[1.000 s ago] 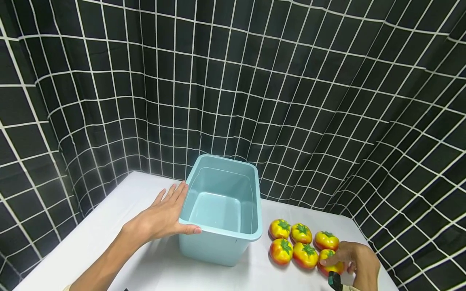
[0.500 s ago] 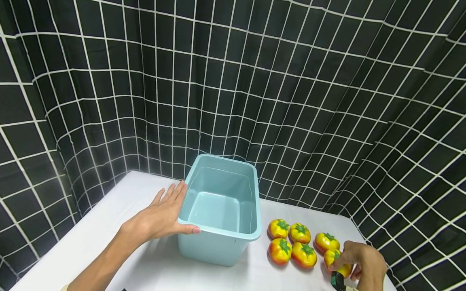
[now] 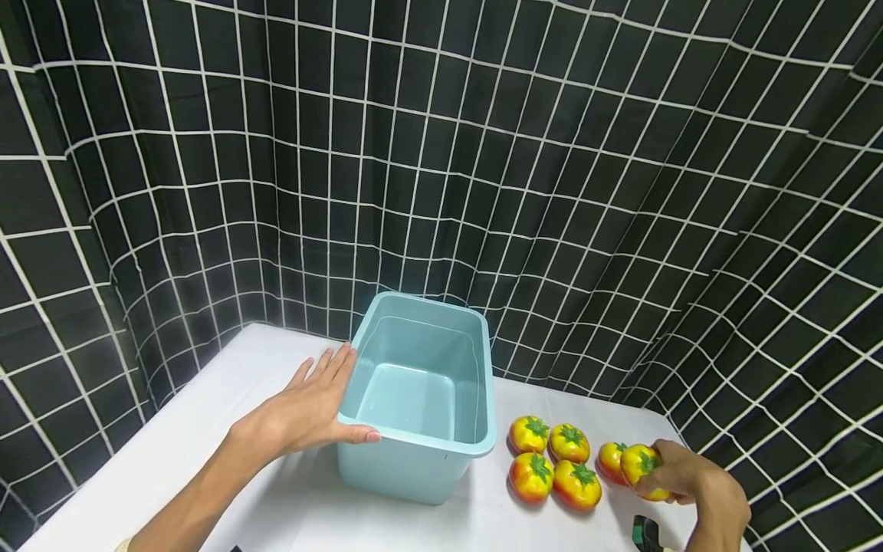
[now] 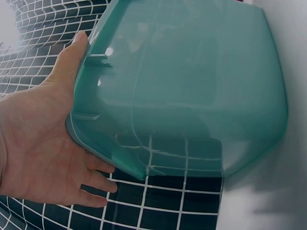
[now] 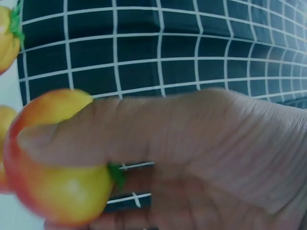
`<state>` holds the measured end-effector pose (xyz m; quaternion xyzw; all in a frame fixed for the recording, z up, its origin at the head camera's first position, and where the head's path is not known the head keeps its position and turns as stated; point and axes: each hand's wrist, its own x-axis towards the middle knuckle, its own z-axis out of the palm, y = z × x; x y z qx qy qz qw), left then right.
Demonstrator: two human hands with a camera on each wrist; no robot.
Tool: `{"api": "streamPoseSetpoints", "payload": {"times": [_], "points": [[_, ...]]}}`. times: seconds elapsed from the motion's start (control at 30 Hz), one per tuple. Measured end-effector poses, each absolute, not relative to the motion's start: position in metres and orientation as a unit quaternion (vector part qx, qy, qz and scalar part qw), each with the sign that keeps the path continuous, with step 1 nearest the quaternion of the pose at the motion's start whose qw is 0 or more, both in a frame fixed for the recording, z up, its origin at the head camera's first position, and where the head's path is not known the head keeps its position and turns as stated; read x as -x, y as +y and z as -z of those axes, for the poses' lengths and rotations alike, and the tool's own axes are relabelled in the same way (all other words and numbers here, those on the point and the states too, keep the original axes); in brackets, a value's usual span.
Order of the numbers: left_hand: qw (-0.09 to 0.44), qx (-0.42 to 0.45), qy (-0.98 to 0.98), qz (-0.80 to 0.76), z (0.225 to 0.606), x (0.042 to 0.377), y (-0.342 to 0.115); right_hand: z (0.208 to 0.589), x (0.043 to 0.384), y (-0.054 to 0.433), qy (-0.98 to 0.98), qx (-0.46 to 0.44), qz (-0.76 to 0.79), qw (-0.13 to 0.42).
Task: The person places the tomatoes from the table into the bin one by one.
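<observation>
Left hand point(image 3: 303, 418) was spread, fingers point(image 4: 100, 180) straight, thumb point(image 4: 70, 60) well apart; right hand point(image 3: 697, 475) gripped, wrist point(image 3: 727, 506) bent, thumb point(image 5: 81, 139) extended.

Your head view is bright and fairly even, a soft shadow falling from the blue bin point(image 3: 393, 471) toward the near edge of the white table point(image 3: 237, 376). Your left wrist view is dimmer, with glare in its upper left corner; your right wrist view blurs the held fruit point(image 5: 72, 194).
</observation>
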<state>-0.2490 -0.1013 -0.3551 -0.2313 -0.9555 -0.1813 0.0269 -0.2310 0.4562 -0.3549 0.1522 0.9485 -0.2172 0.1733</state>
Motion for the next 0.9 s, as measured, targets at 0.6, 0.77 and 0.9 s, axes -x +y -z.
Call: {"api": "streamPoseSetpoints", "payload": {"times": [0.6, 0.77, 0.9], "points": [[0.027, 0.230, -0.955, 0.186, 0.356, 0.249, -0.102, 0.325, 0.232, 0.422, 0.981, 0.014, 0.193, 0.001], [0.026, 0.230, -0.954, 0.189, 0.357, 0.249, -0.102, 0.318, 0.231, 0.412, 0.981, 0.018, 0.193, -0.019], [0.024, 0.230, -0.954, 0.191, 0.356, 0.249, -0.101, 0.314, 0.229, 0.403, 0.981, 0.011, 0.192, -0.031]]}}
